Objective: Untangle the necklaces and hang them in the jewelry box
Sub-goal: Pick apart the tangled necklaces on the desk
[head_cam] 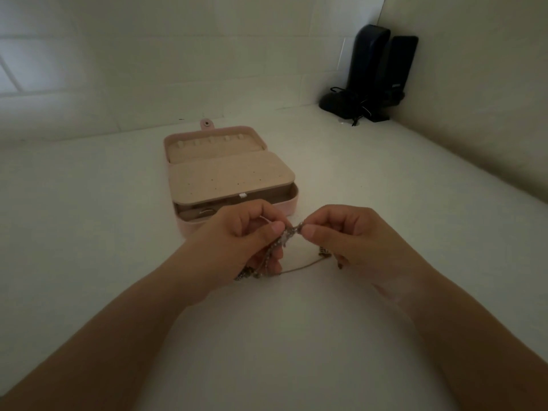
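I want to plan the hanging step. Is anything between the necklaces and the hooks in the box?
Nothing visible does. Both hands hold the necklaces just in front of the open box; the hooks in the lid stand exposed beyond the raised beige panel.

Tangled necklaces (283,241) held above table; pink jewelry box (228,170) open behind.
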Available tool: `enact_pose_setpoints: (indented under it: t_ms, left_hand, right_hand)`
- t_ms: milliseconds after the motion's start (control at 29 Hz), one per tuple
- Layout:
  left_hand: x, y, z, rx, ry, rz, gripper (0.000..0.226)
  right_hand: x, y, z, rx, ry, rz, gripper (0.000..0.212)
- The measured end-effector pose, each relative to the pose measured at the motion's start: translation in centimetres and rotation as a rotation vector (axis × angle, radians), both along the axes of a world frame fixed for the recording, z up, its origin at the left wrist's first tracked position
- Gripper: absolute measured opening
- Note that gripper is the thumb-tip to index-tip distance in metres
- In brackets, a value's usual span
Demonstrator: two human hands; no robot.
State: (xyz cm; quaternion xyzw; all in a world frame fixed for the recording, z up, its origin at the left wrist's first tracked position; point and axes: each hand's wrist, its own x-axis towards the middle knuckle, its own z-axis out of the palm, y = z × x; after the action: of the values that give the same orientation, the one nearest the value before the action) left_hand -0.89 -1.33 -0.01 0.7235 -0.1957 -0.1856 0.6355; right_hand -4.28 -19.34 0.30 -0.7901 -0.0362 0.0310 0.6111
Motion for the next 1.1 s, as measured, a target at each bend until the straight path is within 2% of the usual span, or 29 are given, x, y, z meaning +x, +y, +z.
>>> enact_pose_setpoints:
  t_ms: [69, 172, 310, 552, 690, 828, 1103]
  left_hand:
    - [-0.09, -0.03, 0.12, 0.043, -0.022, 0.005, 0.011]
    - [-0.30, 0.02, 0.33, 0.132, -0.094, -0.016, 0.026]
    - [-0.03, 0.16, 0.05, 0.108, -0.092, 0.034, 0.008]
    - [0.10, 0.41, -0.06, 0.102, -0.105, 0.043, 0.017]
    - [-0.10, 0.37, 0.17, 0.146, -0.115, -0.006, 0.016]
    - [-0.02, 0.34, 0.12, 0.128, -0.073, 0.008, 0.006]
    - [-0.13, 0.12, 0.34, 0.050, 0.015, 0.019, 0.008]
  right_hand:
    - [-0.02, 0.05, 0.15, 0.048, 0.033, -0.007, 0.015]
    - [0.03, 0.21, 0.12, 0.083, 0.058, 0.038, 0.014]
    - [0.07, 0.31, 0.15, 0.122, 0.082, 0.075, 0.016]
    - [0.11, 0.15, 0.11, 0.094, 0.001, 0.014, 0.019]
    - [0.04, 0.16, 0.23, 0.160, -0.041, -0.056, 0.015]
    - [0.00, 0.27, 0.30, 0.160, 0.001, -0.010, 0.019]
    - [0.10, 0.32, 0.11, 0.121, 0.035, 0.065, 0.014]
